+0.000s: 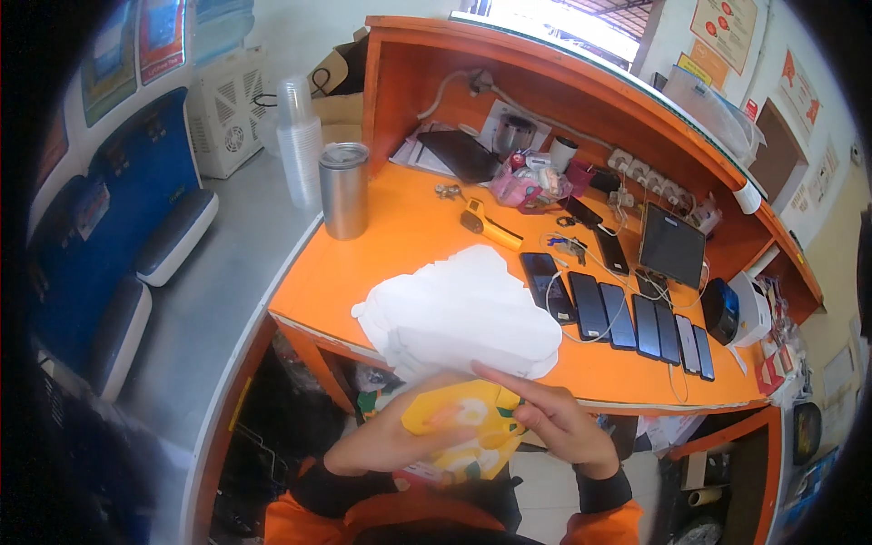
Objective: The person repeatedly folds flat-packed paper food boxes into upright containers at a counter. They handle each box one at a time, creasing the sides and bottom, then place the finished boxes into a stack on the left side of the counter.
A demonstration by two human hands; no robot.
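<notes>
Just off the desk's front edge I hold a yellow printed packet [468, 413] with white and green patches. My left hand [386, 431] is closed on its left side, the thumb across the front and the other fingers partly hidden behind it. At the upper right corner, my right hand [568, 425] grips the packet between thumb and fingers, its index finger reaching left along the top. Right behind the hands, white sheets or thin bags [463, 313] lie in an uneven pile on the orange desk [304, 291].
A steel tumbler [344, 195] and stacked plastic cups [298, 150] stand at the far left. Beyond the pile lies a yellow infrared thermometer [490, 225]. Several phones [590, 304] with cables line the right side, near a tablet [672, 238]. Blue seats [136, 209] are on the left.
</notes>
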